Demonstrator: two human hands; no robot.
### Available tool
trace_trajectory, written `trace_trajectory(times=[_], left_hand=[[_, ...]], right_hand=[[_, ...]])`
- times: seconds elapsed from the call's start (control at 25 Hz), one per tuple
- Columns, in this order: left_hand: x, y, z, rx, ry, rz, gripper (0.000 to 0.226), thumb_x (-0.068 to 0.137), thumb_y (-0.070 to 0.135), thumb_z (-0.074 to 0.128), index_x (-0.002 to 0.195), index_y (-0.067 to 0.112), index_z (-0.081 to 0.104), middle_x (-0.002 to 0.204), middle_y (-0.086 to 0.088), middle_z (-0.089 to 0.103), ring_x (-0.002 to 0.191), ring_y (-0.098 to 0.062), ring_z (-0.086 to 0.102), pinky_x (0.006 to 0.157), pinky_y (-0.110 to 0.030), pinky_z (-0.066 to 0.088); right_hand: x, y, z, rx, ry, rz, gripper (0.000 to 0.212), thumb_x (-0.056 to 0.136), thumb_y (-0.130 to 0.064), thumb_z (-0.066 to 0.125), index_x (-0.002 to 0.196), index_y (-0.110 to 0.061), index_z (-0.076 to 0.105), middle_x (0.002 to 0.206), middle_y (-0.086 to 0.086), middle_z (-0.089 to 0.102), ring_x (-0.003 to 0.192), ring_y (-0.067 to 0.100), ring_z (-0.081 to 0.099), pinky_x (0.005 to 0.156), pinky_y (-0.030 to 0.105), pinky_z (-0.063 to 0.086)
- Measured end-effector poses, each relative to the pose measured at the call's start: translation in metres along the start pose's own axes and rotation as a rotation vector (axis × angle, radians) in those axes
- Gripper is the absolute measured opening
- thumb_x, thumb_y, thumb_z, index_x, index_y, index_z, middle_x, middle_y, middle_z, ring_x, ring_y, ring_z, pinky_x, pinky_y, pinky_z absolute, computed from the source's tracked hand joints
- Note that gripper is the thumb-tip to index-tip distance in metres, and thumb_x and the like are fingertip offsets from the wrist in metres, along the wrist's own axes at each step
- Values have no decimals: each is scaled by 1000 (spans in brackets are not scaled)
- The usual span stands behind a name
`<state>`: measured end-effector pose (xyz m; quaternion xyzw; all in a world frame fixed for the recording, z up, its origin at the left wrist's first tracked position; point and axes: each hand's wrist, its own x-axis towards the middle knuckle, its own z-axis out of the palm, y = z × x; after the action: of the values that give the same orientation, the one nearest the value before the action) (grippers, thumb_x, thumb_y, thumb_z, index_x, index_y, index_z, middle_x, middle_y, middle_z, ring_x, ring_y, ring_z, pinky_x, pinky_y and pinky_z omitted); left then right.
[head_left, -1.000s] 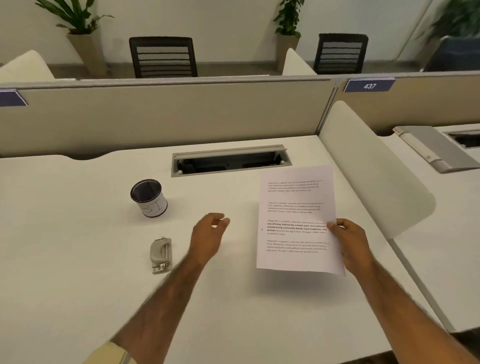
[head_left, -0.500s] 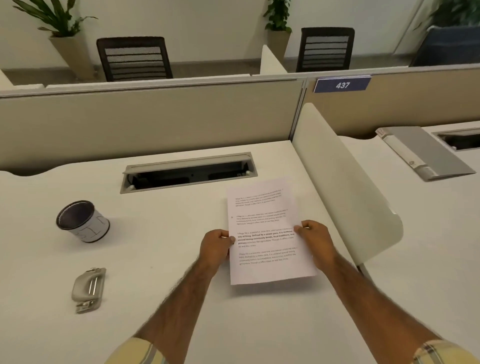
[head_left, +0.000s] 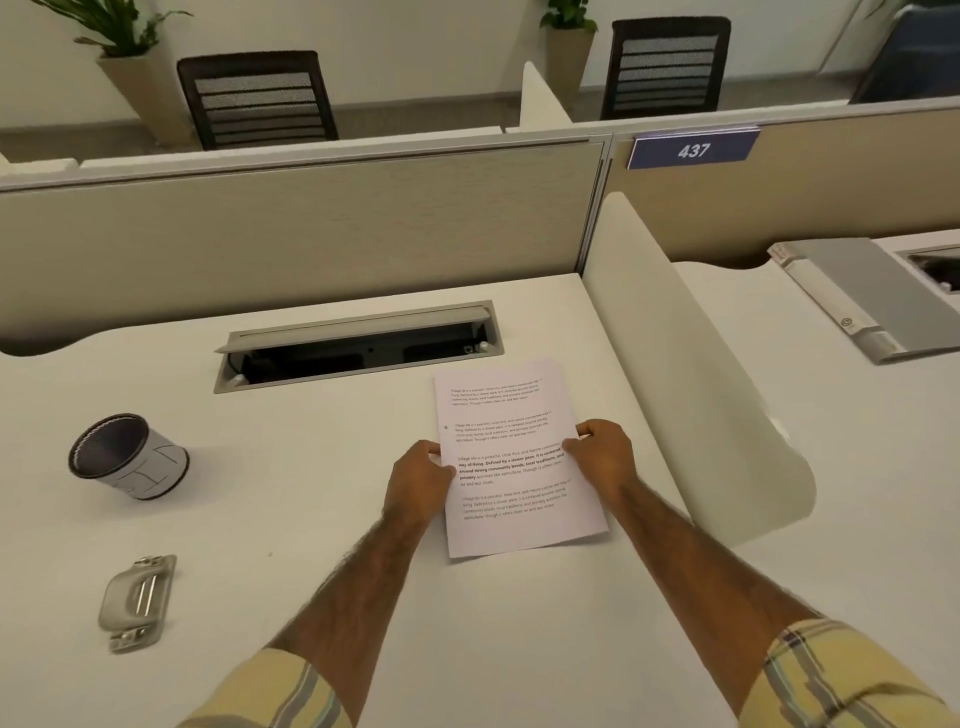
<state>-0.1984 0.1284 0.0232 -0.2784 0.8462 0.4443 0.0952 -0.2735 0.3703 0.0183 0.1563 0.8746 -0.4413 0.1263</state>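
- The printed sheet (head_left: 511, 457) is held just in front of the right end of the cable hatch (head_left: 358, 345), on the person's side of it. Its near edge is raised enough to cast a shadow on the desk (head_left: 311, 509).
- The left hand (head_left: 418, 480) pinches the sheet's left edge, thumb on top and the other fingers curled underneath.
- The right hand (head_left: 605, 457) grips the right edge the same way, fingers curled round the paper and thumb on the printed face.
- A black mesh cup (head_left: 127, 457) lies tipped on its side, left of the hatch and nearer the person, well apart from the sheet.
- A grey metal desk tool (head_left: 136, 600) lies further out from the hatch's left end, closer to the desk's front edge.
- A white curved divider (head_left: 691, 389) rises right of the hatch, just beside the right hand.
- Beyond the divider, far right of the hatch, a grey binder (head_left: 852, 296) rests on the neighbouring desk.
- The desk is plain white; a beige partition (head_left: 311, 234) stands directly behind the hatch.
- A blue sign reading 437 (head_left: 693, 150) hangs on the partition, behind and right of the hatch.
- Past the partition stand two dark slatted chairs (head_left: 257, 98) and potted plants (head_left: 135, 67) against a pale wall.
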Motion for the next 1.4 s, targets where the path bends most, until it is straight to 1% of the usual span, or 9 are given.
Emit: trace_trajectory(times=[0.08,0.16,0.52,0.68,0.76,0.88,1.04,1.28,1.4], left_hand=[[-3,0,4,78,10,57,51,95,19,65,143,15,49,127,-8,67,108,-27,66,93,-39,56],[-5,1,8,171,30,110,60,97,23,63,152,16,39,134,-9,61,116,-28,63,101,-43,53],[-5,6,19,438,75,217,58,102,34,54,154,17,33,150,-7,41,126,-27,53,100,-41,50],[-10,-7,33,515,51,342,72,106,51,37,163,18,9,172,-4,6,156,-25,17,127,-40,19],[-12,-19,40,583,10,406,78,105,59,24,163,19,-9,171,0,-16,159,-22,-8,129,-40,-2],[-12,-34,46,672,4,456,82,98,68,4,158,19,-24,167,2,-30,156,-19,-23,126,-39,-14],[-12,-39,49,716,17,473,86,90,73,-12,156,20,-29,164,2,-34,153,-18,-28,125,-41,-18],[-11,-37,50,725,22,460,89,86,76,-18,155,20,-30,165,1,-34,154,-20,-27,127,-44,-13],[-11,-37,50,738,21,453,85,91,73,-9,153,20,-33,165,1,-34,154,-20,-28,127,-45,-13]], right_hand=[[3,-2,-2,-54,3,-14,19,80,-15,64,97,-13,73,99,3,76,88,24,71,76,32,57],[5,-3,-1,-98,9,-29,23,82,-14,63,102,-14,72,105,3,75,87,22,68,75,28,53],[12,-4,-2,-163,49,-32,23,84,-15,62,106,-14,70,112,4,74,90,23,66,75,28,49],[4,-3,2,-261,95,-123,39,93,-23,59,130,-12,62,128,12,63,114,29,61,93,36,49],[-4,0,7,-392,120,-247,44,97,-29,55,138,-12,56,132,14,58,121,31,55,98,41,47],[-15,10,16,-581,80,-411,59,100,-45,48,149,-14,42,153,16,44,139,32,41,114,46,34],[-16,29,28,-772,-51,-450,75,100,-63,26,160,-20,15,170,12,8,156,30,4,126,51,5],[-12,38,32,-837,-48,-477,87,90,-72,-4,161,-23,1,170,8,-7,156,27,-9,125,53,-2],[-12,38,33,-836,-34,-478,85,92,-71,-1,161,-23,1,170,8,-7,156,28,-8,125,54,-1]])
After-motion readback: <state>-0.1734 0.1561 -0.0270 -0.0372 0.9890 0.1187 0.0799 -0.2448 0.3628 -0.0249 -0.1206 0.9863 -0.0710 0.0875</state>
